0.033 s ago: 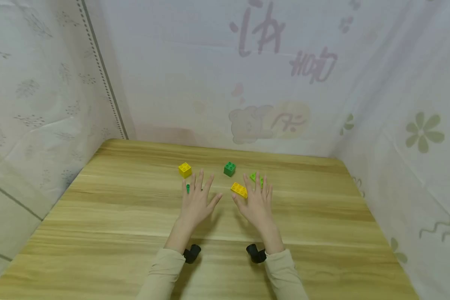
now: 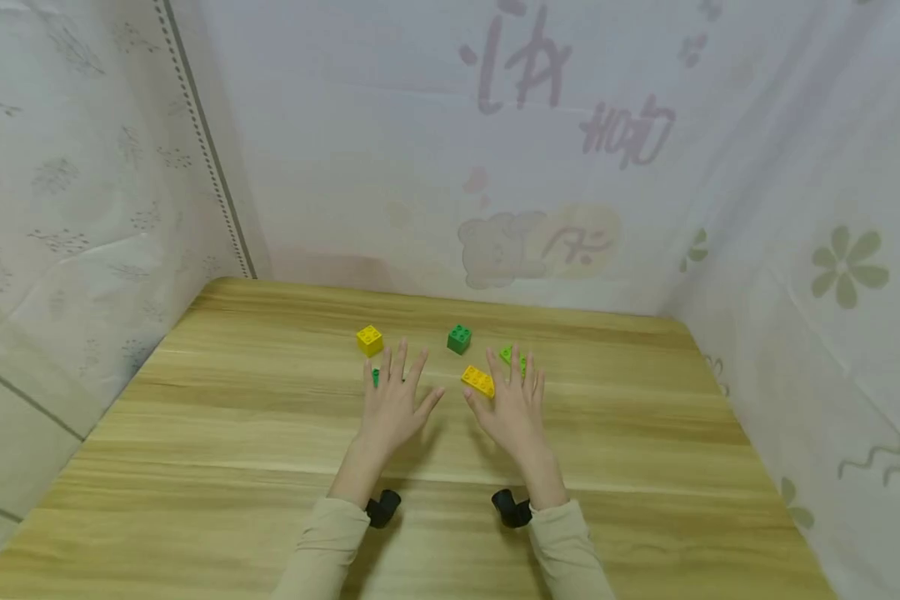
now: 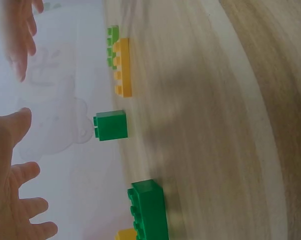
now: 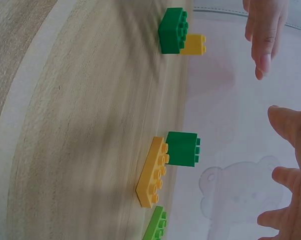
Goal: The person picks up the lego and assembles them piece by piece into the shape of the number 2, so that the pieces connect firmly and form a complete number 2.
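Note:
My left hand point(image 2: 392, 408) hovers with spread fingers above the table, partly hiding a green building brick point(image 3: 149, 210). A yellow square brick point(image 2: 370, 340) sits just beyond its fingertips. My right hand point(image 2: 516, 414) is likewise spread in the air, nearest to a flat orange-yellow brick point(image 2: 478, 381) and a flat lime green brick point(image 2: 506, 354), which its fingers partly cover. Farther back, between the two hands, stands a square dark green brick point(image 2: 459, 338). Both wrist views show a gap between the hands and the bricks; neither hand holds anything.
The bricks lie on a wood-grain table point(image 2: 270, 433). Behind it hangs a pale printed cloth point(image 2: 360, 167), with more cloth point(image 2: 787, 375) along the right side. A black wrist camera mount point(image 2: 383, 508) juts inward from the left wrist, another black mount point(image 2: 512, 508) from the right.

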`<state>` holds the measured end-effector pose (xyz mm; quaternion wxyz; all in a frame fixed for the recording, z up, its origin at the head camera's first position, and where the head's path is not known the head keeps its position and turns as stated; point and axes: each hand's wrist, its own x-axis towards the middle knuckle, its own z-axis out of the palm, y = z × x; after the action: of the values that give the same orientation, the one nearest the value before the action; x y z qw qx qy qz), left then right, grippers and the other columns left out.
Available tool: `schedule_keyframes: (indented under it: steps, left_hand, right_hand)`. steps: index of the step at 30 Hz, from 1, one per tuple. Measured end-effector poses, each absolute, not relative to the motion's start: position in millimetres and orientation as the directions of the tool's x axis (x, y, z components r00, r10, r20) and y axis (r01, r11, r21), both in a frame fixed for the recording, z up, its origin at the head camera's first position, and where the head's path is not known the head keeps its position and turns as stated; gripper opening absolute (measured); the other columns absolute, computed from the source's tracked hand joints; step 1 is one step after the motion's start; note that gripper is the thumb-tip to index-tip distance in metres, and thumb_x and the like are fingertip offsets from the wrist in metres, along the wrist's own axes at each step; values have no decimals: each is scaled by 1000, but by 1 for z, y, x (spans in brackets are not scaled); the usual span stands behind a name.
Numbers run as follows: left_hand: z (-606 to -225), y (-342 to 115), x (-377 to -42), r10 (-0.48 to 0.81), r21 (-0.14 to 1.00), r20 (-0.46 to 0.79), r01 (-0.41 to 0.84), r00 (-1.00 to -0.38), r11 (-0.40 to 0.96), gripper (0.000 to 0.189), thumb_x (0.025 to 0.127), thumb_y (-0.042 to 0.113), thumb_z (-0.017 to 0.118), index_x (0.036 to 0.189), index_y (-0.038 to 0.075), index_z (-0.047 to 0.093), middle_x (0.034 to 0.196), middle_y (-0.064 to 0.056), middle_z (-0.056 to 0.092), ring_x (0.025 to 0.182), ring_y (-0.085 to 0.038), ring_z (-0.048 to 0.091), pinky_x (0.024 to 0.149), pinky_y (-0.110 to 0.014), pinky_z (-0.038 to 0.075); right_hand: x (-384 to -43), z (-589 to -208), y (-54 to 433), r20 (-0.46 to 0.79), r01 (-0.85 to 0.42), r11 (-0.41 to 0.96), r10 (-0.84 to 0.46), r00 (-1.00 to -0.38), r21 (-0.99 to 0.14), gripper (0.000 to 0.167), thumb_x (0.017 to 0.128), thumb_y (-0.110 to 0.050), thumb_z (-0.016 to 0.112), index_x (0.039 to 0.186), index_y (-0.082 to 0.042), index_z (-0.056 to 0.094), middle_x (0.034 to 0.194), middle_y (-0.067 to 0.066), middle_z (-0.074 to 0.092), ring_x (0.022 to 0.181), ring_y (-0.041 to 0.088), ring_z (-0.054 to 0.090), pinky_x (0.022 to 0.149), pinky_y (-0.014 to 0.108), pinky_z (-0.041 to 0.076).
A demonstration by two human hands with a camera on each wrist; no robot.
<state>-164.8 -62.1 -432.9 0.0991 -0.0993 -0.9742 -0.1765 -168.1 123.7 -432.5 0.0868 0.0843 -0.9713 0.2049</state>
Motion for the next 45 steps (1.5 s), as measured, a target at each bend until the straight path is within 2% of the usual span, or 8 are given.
schedule_keyframes:
  steps: [6, 11, 19, 27, 34, 41, 45]
  left_hand:
    - [-434, -62, -166, 171, 323, 252, 250, -952, 913, 62, 91, 50, 45, 141, 15, 35, 150, -19, 20, 138, -40, 14, 108, -62, 11]
    - [-434, -68, -168, 168, 361, 238, 247, -957, 899, 61, 92, 48, 45, 141, 15, 33, 150, -19, 18, 139, -40, 12, 108, -62, 9]
    - [-433, -89, -173, 163, 465, 215, 247, -963, 850, 60, 92, 40, 49, 141, 11, 31, 150, -20, 16, 137, -42, 15, 108, -62, 10]
    - [-434, -103, -177, 153, 491, 227, 249, -962, 835, 62, 92, 39, 52, 142, 9, 29, 150, -21, 17, 135, -43, 19, 106, -63, 14]
    - [-440, -111, -178, 154, 553, 189, 234, -970, 800, 66, 91, 39, 54, 143, 8, 26, 148, -25, 19, 133, -45, 23, 107, -59, 19]
    - [-448, -117, -180, 158, 594, 135, 207, -978, 777, 70, 90, 39, 55, 144, 8, 22, 148, -26, 18, 129, -46, 29, 100, -60, 30]
    - [-453, -120, -182, 163, 616, 118, 201, -980, 762, 71, 90, 38, 56, 145, 9, 20, 148, -27, 17, 129, -47, 29, 99, -61, 31]
  right_hand:
    - [-169, -434, 125, 222, -194, 898, -112, -969, -395, 70, 89, -49, 50, 145, -18, 24, 151, 22, 7, 139, 42, -2, 107, 63, 1]
    - [-169, -436, 128, 228, -207, 881, -116, -967, -426, 70, 88, -47, 53, 145, -18, 25, 150, 23, 12, 139, 43, 0, 107, 64, 3]
    - [-171, -443, 140, 275, -252, 809, -116, -954, -531, 67, 85, -35, 63, 141, -13, 33, 144, 23, 28, 133, 45, 23, 105, 63, 19]
    - [-173, -446, 143, 334, -296, 770, -115, -936, -564, 63, 83, -28, 67, 137, -12, 39, 135, 22, 40, 124, 39, 38, 99, 60, 30]
    - [-177, -452, 144, 299, -271, 756, -105, -949, -596, 61, 83, -28, 67, 136, -13, 40, 129, 20, 45, 119, 36, 43, 97, 57, 35]
    - [-179, -462, 145, 266, -248, 743, -98, -959, -622, 59, 83, -28, 67, 134, -10, 42, 128, 18, 46, 119, 36, 43, 97, 56, 36]
    - [-179, -465, 145, 256, -234, 750, -89, -963, -619, 59, 83, -28, 67, 133, -8, 43, 128, 18, 46, 119, 36, 44, 97, 56, 35]
